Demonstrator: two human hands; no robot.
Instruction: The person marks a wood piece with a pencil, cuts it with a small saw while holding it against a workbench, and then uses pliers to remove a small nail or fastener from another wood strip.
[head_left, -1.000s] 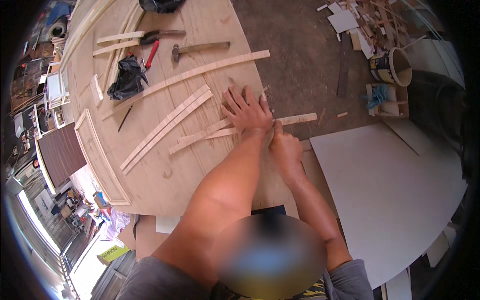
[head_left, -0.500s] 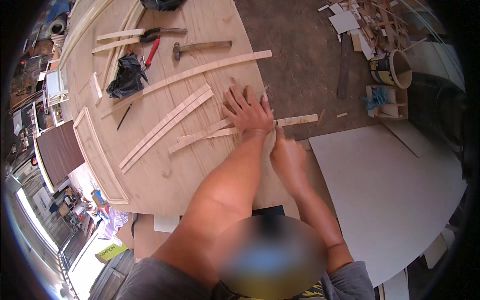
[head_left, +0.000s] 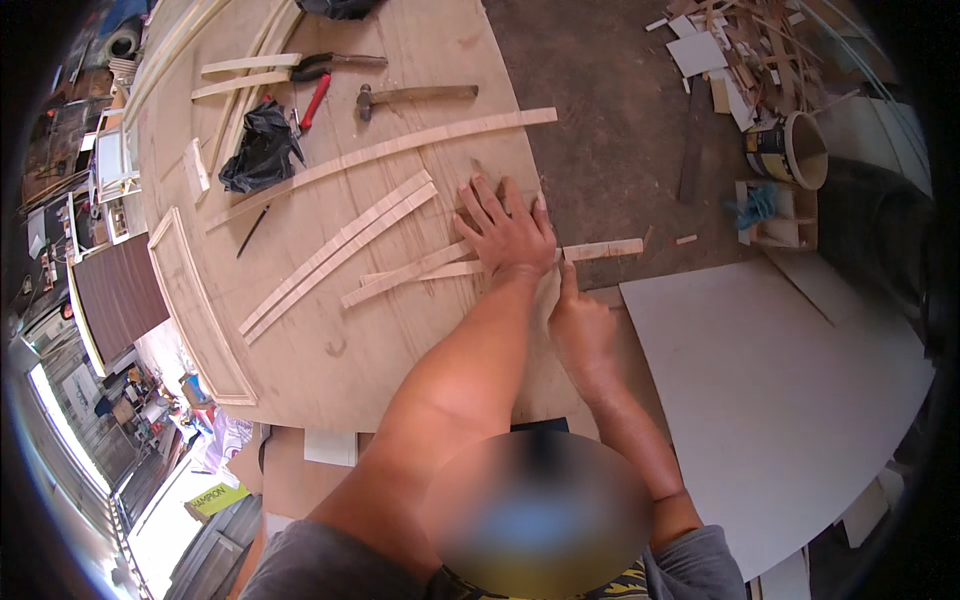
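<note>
My left hand point(head_left: 514, 236) lies flat with fingers spread at the table's right edge, pressing on a narrow pale wooden strip point(head_left: 605, 249) whose end juts out over the floor. Just right of it, my right hand point(head_left: 584, 328) is closed on a thin-bladed tool point(head_left: 562, 257). Its narrow blade meets the strip beside the table edge; the handle is hidden in my fist, and I cannot make out its exact kind. Another short strip point(head_left: 400, 277) crosses the first at an angle, its upper end by my left hand. Two matching strips point(head_left: 340, 255) lie side by side farther left.
On the plywood table point(head_left: 400, 370) are a hammer point(head_left: 420, 95), pincers point(head_left: 330, 64), a red-handled tool point(head_left: 315, 103), a black plastic bag point(head_left: 262, 148), a pencil point(head_left: 253, 231) and a long strip point(head_left: 400, 150). A white panel point(head_left: 770, 400), bucket point(head_left: 805, 150) and wood scraps point(head_left: 770, 50) lie right.
My right hand has drawn slightly back toward me from the strip, and more of the blade shows. My left hand stays pressed in place. The whole view has shifted slightly.
</note>
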